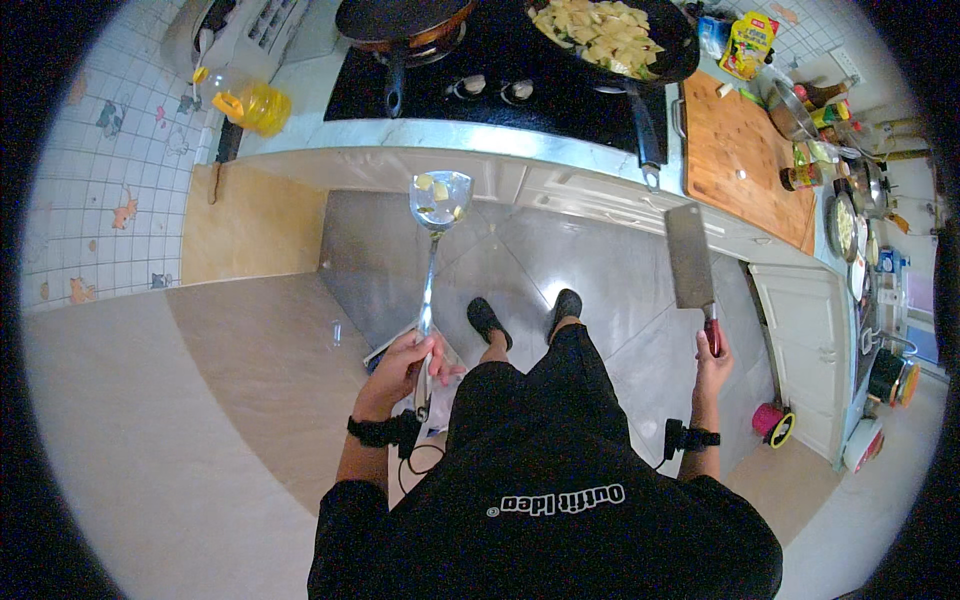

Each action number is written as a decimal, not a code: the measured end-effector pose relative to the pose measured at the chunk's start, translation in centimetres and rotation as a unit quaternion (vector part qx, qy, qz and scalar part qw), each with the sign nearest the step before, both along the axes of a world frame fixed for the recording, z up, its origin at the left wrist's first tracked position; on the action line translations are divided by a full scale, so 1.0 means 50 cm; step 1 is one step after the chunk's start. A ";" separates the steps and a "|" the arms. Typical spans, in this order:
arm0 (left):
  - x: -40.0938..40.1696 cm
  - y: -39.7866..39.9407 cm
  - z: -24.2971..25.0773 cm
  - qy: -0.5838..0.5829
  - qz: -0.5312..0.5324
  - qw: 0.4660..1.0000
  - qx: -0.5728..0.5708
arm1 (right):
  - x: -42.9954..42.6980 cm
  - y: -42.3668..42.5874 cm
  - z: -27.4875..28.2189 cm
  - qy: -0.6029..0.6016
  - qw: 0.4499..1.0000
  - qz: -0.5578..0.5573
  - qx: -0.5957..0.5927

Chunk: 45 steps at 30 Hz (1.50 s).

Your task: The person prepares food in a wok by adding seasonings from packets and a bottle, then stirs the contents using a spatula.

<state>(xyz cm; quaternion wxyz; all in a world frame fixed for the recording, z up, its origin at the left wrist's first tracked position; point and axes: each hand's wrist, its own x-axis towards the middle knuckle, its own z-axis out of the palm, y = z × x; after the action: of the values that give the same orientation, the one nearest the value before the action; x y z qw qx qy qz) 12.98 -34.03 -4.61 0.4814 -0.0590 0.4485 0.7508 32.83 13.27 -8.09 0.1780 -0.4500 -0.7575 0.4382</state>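
Observation:
My left hand point(409, 367) grips the handle of a metal wok spatula point(441, 201), its blade raised in front of me with a few pale food pieces stuck on it. In my right hand point(712, 364) is a Chinese cleaver point(688, 255), held by its red handle with the blade pointing away from me. Beyond them, a black wok point(679, 52) on the hob point(570, 120) holds pale sliced food point(600, 34). A second pan point(401, 22) sits on the hob's left part, its handle towards me. Both tools are held clear of the pans.
A wooden cutting board point(739, 142) lies right of the hob, with jars, a metal bowl point(791, 109) and a yellow pouch point(748, 45) near it. An oil bottle point(255, 105) stands at the left. Cabinets point(802, 315) run along the right; a pink container point(772, 424) is on the floor.

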 end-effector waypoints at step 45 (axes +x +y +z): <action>-0.403 0.687 0.240 -0.034 0.030 0.999 -0.001 | -0.378 0.447 0.170 0.060 0.986 0.156 -0.025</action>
<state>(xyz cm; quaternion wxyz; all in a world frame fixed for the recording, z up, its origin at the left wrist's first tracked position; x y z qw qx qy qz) -7.15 0.34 7.38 0.4736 -0.0989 0.4304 0.7620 13.93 35.63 0.42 0.1412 -0.3030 -0.7950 0.5062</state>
